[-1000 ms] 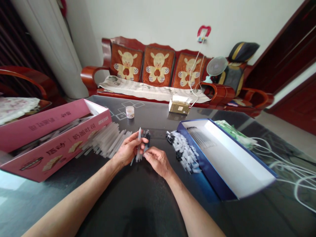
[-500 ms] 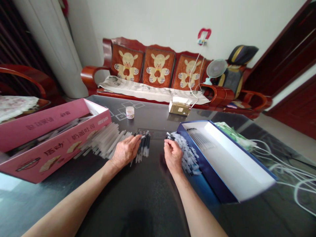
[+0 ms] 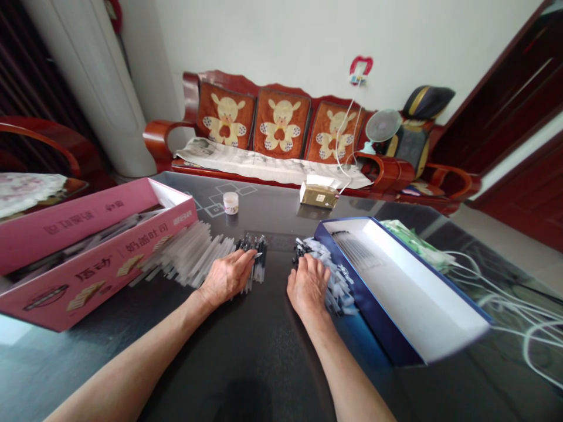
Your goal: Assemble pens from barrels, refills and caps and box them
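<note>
My left hand (image 3: 227, 273) is closed, with a thin pen refill (image 3: 258, 255) whose pale tip pokes out past the fingertips. Under and beside it lies a bunch of dark-inked pen refills (image 3: 260, 265), and left of it are spread many clear plastic pen barrels (image 3: 189, 253). Palm down, my right hand (image 3: 309, 285) rests with its fingers a little apart on the near edge of a heap of whitish and black pen caps (image 3: 336, 281). What lies under those fingertips is hidden.
A pink box (image 3: 132, 258) full of pen parts stands left. The open blue box (image 3: 422, 293) at right holds a row of slim pens (image 3: 354, 249). Farther back are a small jar (image 3: 231, 203) and a tissue box (image 3: 319, 196). White cables (image 3: 505, 305) lie far right.
My right hand has turned from a pinch to lying palm down on the pen caps, its fingers opened. My left hand has shifted only slightly over the refills.
</note>
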`<state>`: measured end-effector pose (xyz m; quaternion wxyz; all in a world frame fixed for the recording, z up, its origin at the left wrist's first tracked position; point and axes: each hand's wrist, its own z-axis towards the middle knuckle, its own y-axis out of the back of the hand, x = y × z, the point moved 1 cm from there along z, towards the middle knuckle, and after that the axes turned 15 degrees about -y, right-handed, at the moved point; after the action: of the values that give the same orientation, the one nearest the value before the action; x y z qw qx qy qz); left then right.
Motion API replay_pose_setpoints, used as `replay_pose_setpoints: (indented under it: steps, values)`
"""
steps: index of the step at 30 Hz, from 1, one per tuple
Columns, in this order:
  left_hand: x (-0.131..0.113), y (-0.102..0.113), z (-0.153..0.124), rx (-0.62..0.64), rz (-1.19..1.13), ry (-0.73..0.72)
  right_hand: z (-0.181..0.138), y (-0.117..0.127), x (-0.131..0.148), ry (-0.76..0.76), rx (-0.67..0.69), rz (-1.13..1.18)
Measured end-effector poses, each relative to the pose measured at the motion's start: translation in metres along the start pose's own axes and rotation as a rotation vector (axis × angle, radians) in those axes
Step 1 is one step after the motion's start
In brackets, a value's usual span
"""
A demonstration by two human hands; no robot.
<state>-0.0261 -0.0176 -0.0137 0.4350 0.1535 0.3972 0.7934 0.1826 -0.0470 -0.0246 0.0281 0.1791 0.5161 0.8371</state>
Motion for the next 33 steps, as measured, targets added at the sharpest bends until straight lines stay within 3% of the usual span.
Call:
replay_pose_setpoints:
  steps: [6, 12, 18, 27, 33]
  values:
    - [-0.002, 0.001, 0.001, 0.023, 0.026, -0.034, 0.000, 0.008, 0.003, 0.037, -0.001, 0.110]
    - [-0.002, 0.001, 0.001, 0.013, 0.059, -0.063, 0.024, 0.016, -0.016, -0.012, -0.090, 0.303]
    - [-0.002, -0.001, 0.000, 0.011, 0.069, -0.055, 0.037, 0.023, -0.022, 0.084, 0.080, 0.170]
    - [-0.004, -0.001, 0.000, 0.009, 0.061, -0.049, 0.062, 0.027, 0.000, 0.188, 0.321, -0.228]
    - [-0.004, -0.001, 0.000, 0.035, 0.065, -0.042, 0.071, 0.028, 0.010, 0.216, 0.411, -0.256]
